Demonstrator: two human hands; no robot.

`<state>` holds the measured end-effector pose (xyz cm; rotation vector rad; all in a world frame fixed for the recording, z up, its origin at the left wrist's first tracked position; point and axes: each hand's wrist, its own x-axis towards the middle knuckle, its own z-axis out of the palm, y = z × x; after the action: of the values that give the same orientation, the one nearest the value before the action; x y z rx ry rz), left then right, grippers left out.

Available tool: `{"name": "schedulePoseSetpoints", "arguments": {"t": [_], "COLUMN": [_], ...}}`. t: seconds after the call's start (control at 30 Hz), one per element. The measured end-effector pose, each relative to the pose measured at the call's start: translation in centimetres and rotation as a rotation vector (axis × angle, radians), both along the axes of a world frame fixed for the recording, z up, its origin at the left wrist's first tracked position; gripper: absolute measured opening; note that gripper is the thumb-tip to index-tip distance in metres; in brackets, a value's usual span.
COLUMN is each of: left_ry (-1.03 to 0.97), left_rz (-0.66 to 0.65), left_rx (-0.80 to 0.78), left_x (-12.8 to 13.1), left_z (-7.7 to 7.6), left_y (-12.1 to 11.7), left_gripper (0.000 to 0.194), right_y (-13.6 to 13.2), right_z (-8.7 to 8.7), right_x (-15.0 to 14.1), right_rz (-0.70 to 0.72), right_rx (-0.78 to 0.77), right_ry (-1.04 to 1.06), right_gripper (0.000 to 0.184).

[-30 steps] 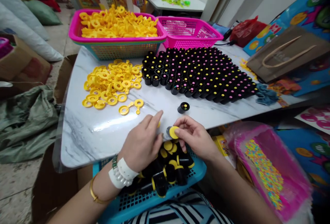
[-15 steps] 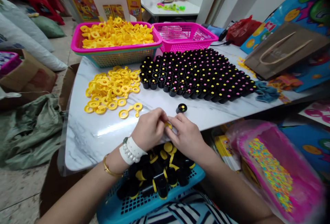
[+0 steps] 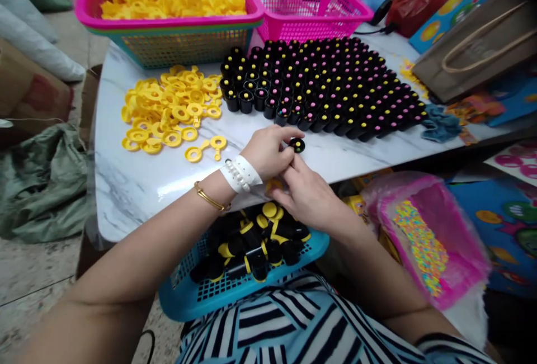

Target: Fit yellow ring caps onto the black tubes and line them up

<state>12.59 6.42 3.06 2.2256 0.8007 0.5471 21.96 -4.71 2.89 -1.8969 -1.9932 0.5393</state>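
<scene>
The left hand (image 3: 266, 152) and the right hand (image 3: 308, 196) work close together above the near edge of the marble-patterned table (image 3: 134, 207), both half closed with the fingers curled inward. The left hand's fingers lie just beside a black cylinder (image 3: 297, 145) with a yellow dot, which stands upright on the table; we cannot tell whether they touch it. Below the right hand's fingers lies a yellow piece (image 3: 273, 185), mostly hidden, and we cannot tell whether it is gripped or merely covered. We judge three hazards. First, the lone cylinder stands apart from its neighbours, so a knuckle contact could tip it and roll it toward the edge. Second, the yellow piece sits near that edge: a slack grip could drop it into the blue plastic crate (image 3: 180, 309), among the yellow-capped black cylinders (image 3: 251, 246), where it would be hard to pick out. Third, the tightly packed rows of black cylinders (image 3: 327, 84) lie near the left hand — a careless sweep of the white wrist band (image 3: 241, 174) could topple several at once. The loose yellow ring tabs (image 3: 168, 109) may also snag one another if disturbed.
</scene>
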Motion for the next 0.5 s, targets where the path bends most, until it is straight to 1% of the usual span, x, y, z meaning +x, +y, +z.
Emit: {"name": "schedulePoseSetpoints", "arguments": {"t": [0.1,0.17,0.23,0.27,0.33,0.4,0.47,0.5], "left_ry": [-0.013,-0.022,-0.035,-0.043,-0.056,-0.055,-0.037,-0.028], "left_rz": [-0.007,-0.016,-0.042,-0.059,-0.09,-0.111,-0.126,-0.131], "left_rx": [-0.078,-0.117,-0.128,-0.125,-0.101,-0.049,0.023,0.054], "left_x": [-0.1,-0.2,-0.3,-0.3,-0.3,-0.1,0.0,0.1], "left_z": [-0.4,-0.7,-1.0,-1.2,-1.5,-1.8,-2.0,-2.0], "left_y": [0.6,1.0,1.3,1.4,1.5,1.4,1.1,1.0], "left_gripper": [0.036,0.032,0.034,0.038,0.046,0.048,0.04,0.035], "right_y": [0.1,-0.2,-0.8,-1.1,-1.6,-1.5,-0.8,-0.2], "right_z": [0.3,0.4,0.2,0.1,-0.2,-0.4,-0.5,-0.6], "right_x": [0.0,0.0,0.2,0.5,1.5,3.0,4.5,5.1], "right_rz": [0.008,0.006,-0.005,-0.019,-0.089,-0.2,-0.332,-0.384], "right_rx": [-0.011,-0.013,-0.044,-0.078,-0.161,-0.182,-0.091,-0.034], "right_ry": [0.035,0.092,0.243,0.366,0.662,0.899,1.013,1.033], "right_gripper": [0.038,0.03,0.02,0.017,0.015,0.023,0.031,0.031]}}
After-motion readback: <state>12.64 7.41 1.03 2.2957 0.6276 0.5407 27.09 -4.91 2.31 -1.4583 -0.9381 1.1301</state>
